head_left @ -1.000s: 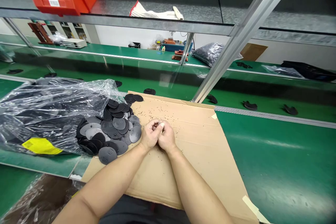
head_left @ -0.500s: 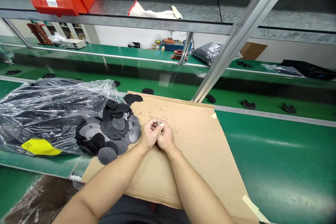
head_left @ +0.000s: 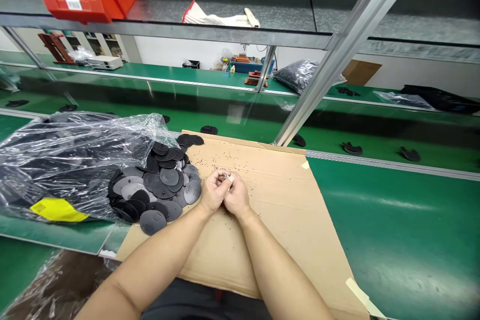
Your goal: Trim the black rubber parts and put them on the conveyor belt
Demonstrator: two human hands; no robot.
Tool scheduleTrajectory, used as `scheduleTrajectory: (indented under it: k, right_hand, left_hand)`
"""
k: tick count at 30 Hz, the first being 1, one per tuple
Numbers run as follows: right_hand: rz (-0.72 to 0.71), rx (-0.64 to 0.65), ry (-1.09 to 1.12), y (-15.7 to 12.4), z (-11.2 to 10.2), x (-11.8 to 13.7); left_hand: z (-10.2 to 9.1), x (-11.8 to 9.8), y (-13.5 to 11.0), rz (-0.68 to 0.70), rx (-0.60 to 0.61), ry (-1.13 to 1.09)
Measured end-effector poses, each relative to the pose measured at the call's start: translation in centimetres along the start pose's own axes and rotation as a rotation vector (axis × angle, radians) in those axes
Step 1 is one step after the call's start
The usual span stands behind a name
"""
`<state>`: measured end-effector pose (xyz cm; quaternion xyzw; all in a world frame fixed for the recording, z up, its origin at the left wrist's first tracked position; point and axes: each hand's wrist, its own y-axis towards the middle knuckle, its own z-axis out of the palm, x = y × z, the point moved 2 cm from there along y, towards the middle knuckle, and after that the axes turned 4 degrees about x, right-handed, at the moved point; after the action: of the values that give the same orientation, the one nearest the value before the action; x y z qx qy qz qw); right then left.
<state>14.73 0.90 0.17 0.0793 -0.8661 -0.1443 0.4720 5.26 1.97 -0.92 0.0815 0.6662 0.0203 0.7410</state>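
The left hand (head_left: 212, 195) and right hand (head_left: 236, 199) meet on the cardboard sheet (head_left: 292, 220), nearer its far edge. The fingers of both are pinched together on a small shiny metal piece (head_left: 226, 176), too tiny to make out further. Small and smooth, it could slip and get lost among the dark specks on the matte brown card. At the sheet's left edge, flat round black discs (head_left: 165, 186) spill from a crinkled clear bag (head_left: 71, 145); a nudging wrist could slide them.

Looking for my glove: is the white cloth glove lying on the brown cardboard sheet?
No, the white cloth glove lies on the grey upper shelf, not on the brown cardboard sheet.
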Motion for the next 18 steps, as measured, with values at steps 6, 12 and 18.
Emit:
scheduleTrajectory:
  k: [6,12,18]
  right_hand:
    - [0.008,0.004,-0.008,-0.09,0.04,-0.03]
    - [0.019,0.003,0.003,-0.08,0.0,0.15]
    - [0.017,0.0,0.006,-0.07,-0.05,0.24]
  left_hand:
    - [0.02,0.11,-0.06,-0.001,-0.001,-0.01]
    - [0.04,0.13,-0.04,0.002,-0.003,-0.018]
    - [0.03,0.11,-0.03,0.007,-0.003,-0.02]
